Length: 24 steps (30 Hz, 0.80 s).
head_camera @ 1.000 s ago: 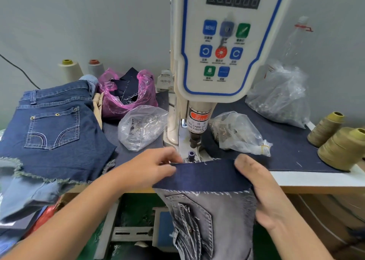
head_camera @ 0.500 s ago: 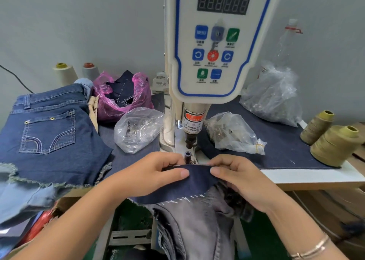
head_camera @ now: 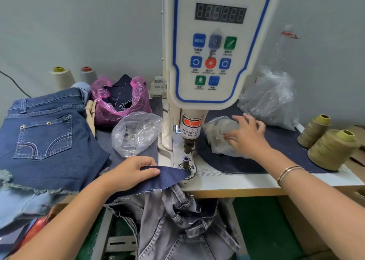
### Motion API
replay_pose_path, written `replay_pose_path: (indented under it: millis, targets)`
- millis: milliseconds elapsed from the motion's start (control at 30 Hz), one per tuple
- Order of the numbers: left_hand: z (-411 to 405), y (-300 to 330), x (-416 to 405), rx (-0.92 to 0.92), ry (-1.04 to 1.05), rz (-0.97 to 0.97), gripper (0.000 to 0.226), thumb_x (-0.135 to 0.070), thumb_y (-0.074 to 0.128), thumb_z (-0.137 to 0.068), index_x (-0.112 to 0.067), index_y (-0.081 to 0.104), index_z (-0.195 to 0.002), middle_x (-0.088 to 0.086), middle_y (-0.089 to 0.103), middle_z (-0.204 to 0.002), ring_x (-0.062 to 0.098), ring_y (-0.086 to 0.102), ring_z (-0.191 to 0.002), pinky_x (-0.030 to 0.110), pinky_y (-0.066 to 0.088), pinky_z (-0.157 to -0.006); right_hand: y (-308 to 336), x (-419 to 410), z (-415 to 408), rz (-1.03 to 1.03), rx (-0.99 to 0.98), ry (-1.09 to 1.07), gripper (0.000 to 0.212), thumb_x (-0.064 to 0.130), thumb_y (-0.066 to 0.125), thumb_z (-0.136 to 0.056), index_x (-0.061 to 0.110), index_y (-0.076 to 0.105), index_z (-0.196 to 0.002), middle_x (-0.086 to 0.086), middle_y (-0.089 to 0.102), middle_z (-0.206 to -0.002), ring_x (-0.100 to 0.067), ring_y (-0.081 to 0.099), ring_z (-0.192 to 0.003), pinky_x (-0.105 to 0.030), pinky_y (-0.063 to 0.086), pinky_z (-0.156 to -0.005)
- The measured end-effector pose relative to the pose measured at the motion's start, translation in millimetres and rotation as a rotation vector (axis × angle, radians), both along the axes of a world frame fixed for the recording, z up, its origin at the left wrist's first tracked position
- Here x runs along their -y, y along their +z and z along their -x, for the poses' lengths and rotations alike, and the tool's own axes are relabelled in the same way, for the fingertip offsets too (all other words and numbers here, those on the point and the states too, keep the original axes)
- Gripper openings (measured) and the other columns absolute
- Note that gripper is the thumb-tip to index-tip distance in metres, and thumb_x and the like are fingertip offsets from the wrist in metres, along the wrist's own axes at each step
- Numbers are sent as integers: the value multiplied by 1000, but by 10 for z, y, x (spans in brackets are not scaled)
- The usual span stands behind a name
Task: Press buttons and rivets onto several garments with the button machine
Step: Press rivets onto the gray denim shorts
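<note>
The white servo button machine [head_camera: 215, 48] stands at the centre, its punch above a small die post [head_camera: 185, 160]. My left hand [head_camera: 132, 171] pinches a dark navy denim strip [head_camera: 169, 176] whose tip lies at the die. Grey jeans [head_camera: 177, 226] hang below the table edge under the strip. My right hand [head_camera: 246, 133] reaches into a clear plastic bag of metal parts [head_camera: 215, 127] right of the machine, fingers spread; whether it holds anything is hidden.
Blue denim shorts [head_camera: 45, 141] lie at the left. A second clear bag [head_camera: 136, 133] and a pink bag of scraps [head_camera: 120, 100] sit left of the machine. A large clear bag [head_camera: 272, 102] and olive thread cones [head_camera: 331, 149] stand at the right.
My right hand let go of the denim strip and moved up right into the clear bag. My left hand keeps holding the strip, whose tip now lies at the die.
</note>
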<state>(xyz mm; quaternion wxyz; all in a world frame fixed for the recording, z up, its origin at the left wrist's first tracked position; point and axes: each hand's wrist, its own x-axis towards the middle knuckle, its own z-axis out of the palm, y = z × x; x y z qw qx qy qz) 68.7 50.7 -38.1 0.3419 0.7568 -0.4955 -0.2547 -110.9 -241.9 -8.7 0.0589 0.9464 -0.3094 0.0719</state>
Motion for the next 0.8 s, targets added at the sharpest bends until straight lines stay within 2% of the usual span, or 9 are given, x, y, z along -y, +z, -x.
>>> replay_pose_path:
  millis: [100, 233, 367, 500, 633, 800]
  targets:
    - [-20, -21, 8, -25, 0, -3, 23, -18, 63, -92, -23, 60, -69, -16, 57, -65, -3, 50, -64, 16, 39, -65, -16, -6, -168, 59, -91, 15, 22, 44, 47, -93, 46, 67, -105, 2, 25, -149, -28, 7, -138, -49, 7, -107]
    - [-36, -46, 20, -41, -2, -12, 24, -19, 64, -92, -21, 59, -68, -13, 53, -65, 0, 47, -64, 19, 38, -65, -53, -57, -328, 165, -140, -77, 32, 42, 43, -94, 30, 64, -115, 1, 42, -131, -24, 27, -123, -42, 20, -100]
    - [-64, -50, 49, -69, -3, -60, 24, -22, 64, -92, -17, 57, -69, -9, 50, -65, 4, 44, -63, 24, 36, -65, -59, -92, -433, 281, -206, -64, 26, 32, 44, -94, 26, 63, -110, 1, 47, -117, -23, 36, -112, -40, 25, -97]
    - [-71, -54, 59, -100, 3, -98, 25, -25, 64, -92, -10, 58, -73, -6, 50, -67, 6, 45, -65, 27, 36, -68, -38, -92, -520, 318, -294, -58, 25, 26, 49, -92, 23, 61, -113, -1, 50, -116, -23, 41, -113, -41, 26, -100]
    - [-82, -57, 57, -119, -1, -103, 25, -26, 64, -92, -19, 57, -69, -8, 51, -66, 6, 45, -64, 27, 37, -68, -15, -94, -560, 353, -370, -45, 24, 23, 53, -89, 21, 62, -112, -2, 51, -117, -24, 44, -114, -42, 24, -103]
    - [-90, -67, 53, -154, 4, -105, 26, -27, 64, -92, -20, 56, -68, -7, 50, -67, 8, 44, -65, 28, 36, -69, -5, -102, -575, 395, -407, -36, 25, 28, 58, -85, 22, 63, -110, -1, 56, -114, -23, 47, -112, -44, 19, -108]
